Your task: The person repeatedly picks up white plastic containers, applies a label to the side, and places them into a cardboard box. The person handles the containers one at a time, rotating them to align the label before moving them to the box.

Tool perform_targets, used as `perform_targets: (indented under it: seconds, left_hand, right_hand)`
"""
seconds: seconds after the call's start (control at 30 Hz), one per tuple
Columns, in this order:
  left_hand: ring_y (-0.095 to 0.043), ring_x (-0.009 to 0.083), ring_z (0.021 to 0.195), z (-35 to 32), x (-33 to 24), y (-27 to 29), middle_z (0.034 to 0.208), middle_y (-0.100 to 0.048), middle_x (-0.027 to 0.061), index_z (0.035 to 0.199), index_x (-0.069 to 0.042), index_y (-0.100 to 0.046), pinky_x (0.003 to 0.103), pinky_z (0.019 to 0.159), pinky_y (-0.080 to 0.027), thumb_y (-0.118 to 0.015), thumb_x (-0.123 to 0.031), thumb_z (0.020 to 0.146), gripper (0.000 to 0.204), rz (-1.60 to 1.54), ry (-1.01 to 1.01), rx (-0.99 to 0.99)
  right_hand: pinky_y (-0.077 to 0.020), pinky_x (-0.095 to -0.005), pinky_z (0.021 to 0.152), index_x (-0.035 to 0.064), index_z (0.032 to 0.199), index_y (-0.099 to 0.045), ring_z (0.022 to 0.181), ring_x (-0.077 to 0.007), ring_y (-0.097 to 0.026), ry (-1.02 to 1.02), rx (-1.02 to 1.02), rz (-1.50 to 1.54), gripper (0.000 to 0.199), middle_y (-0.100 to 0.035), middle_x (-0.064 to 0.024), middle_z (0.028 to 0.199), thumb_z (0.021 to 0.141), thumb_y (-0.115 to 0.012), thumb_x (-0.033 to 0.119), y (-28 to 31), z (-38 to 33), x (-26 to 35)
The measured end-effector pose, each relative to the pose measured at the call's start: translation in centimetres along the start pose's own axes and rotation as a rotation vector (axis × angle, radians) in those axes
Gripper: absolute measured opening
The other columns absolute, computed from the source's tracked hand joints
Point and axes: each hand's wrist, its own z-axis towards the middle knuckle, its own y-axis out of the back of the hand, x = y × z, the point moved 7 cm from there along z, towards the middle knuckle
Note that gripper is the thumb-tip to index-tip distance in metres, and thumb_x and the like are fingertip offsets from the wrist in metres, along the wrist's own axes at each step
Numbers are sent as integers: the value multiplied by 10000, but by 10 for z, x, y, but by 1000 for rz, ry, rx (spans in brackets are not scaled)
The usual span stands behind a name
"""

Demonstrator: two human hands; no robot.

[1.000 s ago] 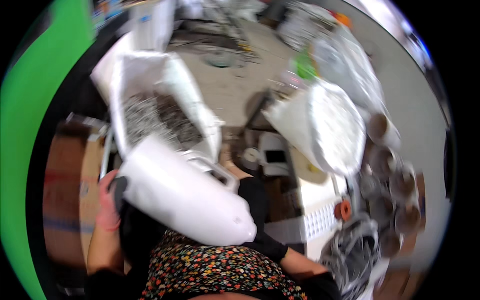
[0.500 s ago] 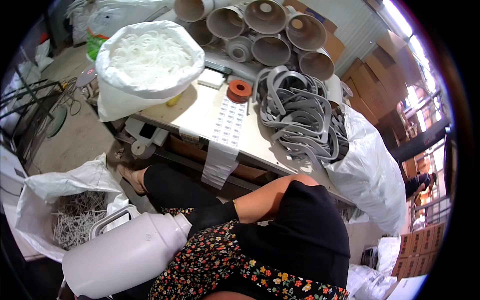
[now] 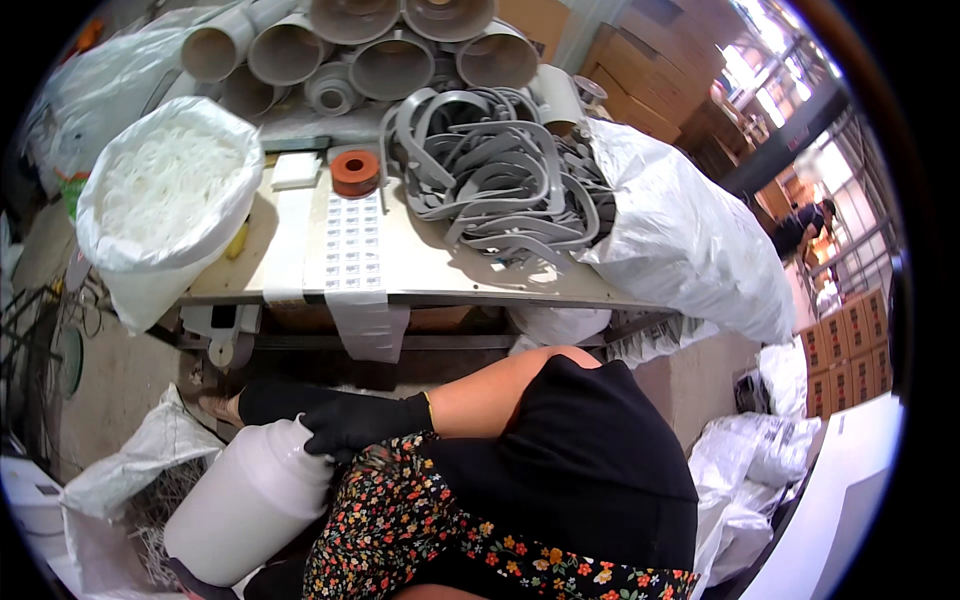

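Note:
A pale grey plastic jug (image 3: pixel 240 500) lies tilted across my lap at the lower left, its neck toward the upper right. My right hand (image 3: pixel 355 425), in a black glove, grips the rim of the neck, with fingers over the opening. At the jug's lower end a dark gloved shape, apparently my left hand (image 3: pixel 200 585), shows at its base; its fingers are hidden. Beyond the jug stands a white sack (image 3: pixel 140 440) holding many thin grey pieces (image 3: pixel 155 510). The jug covers part of that sack.
On the table (image 3: pixel 450 275) are a sack of translucent rings (image 3: pixel 170 190), a red-brown tape roll (image 3: pixel 355 173), a label strip (image 3: pixel 355 250) hanging over the edge, and piled grey curved handles (image 3: pixel 500 180). Grey hollow vessels (image 3: pixel 390 65) stack behind. A white bag (image 3: pixel 690 240) leans at right.
The view has swung, so the table sits farther left. The jug has rolled, and its handle no longer shows. My right hand's fingers now show at the neck's rim.

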Motion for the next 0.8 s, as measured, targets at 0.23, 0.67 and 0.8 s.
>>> perform_targets:
  seconds: [0.23,0.67,0.8]
  left_hand:
    - [-605,204,1076,15,23,-40,1217,-626,140,1291,38,-541,344,915,-487,-410,-246,1011,420,-15,97,145]
    - [-609,199,1074,-21,108,-38,1226,-625,140,1295,33,-540,336,903,-494,-427,-233,1004,410,49,426,398]
    - [-610,197,1073,-33,124,-30,1228,-625,140,1296,32,-540,333,899,-496,-432,-229,1002,407,71,476,421]
  right_hand:
    - [-363,-193,537,74,1137,-555,611,-35,-438,-159,43,1241,233,-469,46,739,928,-590,171,7,-29,32]
    - [-463,-317,645,-8,962,-527,793,-165,-608,-47,380,495,252,-610,-88,828,838,-651,172,2,-27,69]
    - [-490,-353,743,7,1035,-548,889,-227,-629,88,225,333,293,-650,-144,926,843,-653,202,2,-29,80]
